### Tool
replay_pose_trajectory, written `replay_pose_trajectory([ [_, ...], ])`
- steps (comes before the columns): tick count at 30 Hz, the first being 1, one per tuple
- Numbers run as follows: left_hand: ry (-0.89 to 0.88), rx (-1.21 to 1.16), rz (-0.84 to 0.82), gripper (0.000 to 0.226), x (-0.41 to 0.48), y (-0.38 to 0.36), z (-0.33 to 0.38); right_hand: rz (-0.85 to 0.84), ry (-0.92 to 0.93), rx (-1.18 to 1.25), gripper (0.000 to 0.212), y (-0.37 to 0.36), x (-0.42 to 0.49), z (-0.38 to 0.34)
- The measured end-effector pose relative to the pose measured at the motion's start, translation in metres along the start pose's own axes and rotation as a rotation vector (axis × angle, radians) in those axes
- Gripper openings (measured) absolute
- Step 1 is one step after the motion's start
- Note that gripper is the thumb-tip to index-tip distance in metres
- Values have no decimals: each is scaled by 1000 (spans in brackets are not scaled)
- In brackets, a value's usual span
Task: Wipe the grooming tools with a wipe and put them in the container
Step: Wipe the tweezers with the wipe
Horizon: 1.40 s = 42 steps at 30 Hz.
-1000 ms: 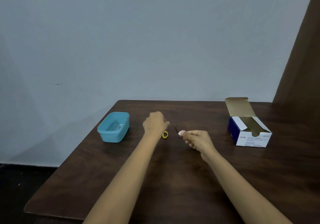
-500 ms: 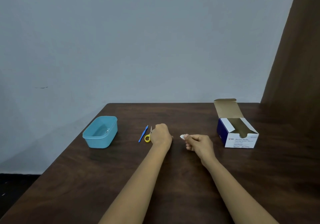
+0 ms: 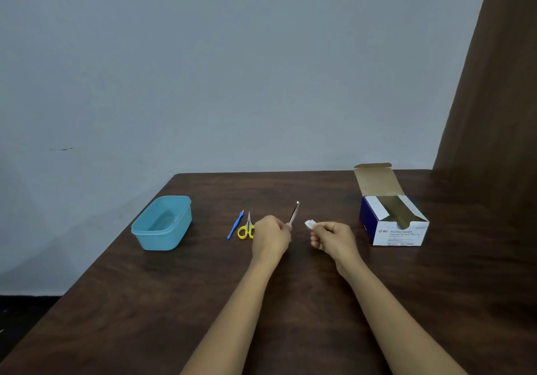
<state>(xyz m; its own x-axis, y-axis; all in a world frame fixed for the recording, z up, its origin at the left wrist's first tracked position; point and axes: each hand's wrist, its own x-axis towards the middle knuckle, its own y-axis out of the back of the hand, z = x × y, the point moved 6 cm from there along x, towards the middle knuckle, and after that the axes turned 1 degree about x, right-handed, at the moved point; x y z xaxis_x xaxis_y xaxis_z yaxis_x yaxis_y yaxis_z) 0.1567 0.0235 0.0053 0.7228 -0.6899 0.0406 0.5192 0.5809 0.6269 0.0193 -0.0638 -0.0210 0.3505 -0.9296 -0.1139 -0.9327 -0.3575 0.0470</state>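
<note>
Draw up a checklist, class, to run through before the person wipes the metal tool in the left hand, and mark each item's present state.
1. Tool gripped: the left hand holds the thin metal tool, tip raised: ok.
2. Wipe ready: the right hand pinches the white wipe: ok.
3. Wipe on tool: a gap separates them: not ok.
4. Wipe moist: cannot tell.
5. Container open: the blue container has no lid on: ok.
6. Other tools close by: the yellow scissors and the blue tool lie beside the left hand: ok.
</note>
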Motion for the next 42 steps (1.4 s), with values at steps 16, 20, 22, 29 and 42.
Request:
replay_pose_trajectory([
  [16, -132, -321, 92, 14, -43, -2, -14, -29, 117, 72, 13, -1, -21, -18],
  [20, -140, -313, 81, 14, -43, -2, -14, -44, 110, 113, 12, -1, -21, -20],
  [22, -134, -303, 77, 13, -43, -2, -15, -42, 104, 107, 12, -1, -21, -20],
  [29, -149, -281, 71, 14, -43, -1, -14, -33, 98, 178, 8, 4, -19, -20],
  [42, -170, -293, 23, 20, -41, -4, -14, 17, 93, 213, 14, 12, -12, -20],
])
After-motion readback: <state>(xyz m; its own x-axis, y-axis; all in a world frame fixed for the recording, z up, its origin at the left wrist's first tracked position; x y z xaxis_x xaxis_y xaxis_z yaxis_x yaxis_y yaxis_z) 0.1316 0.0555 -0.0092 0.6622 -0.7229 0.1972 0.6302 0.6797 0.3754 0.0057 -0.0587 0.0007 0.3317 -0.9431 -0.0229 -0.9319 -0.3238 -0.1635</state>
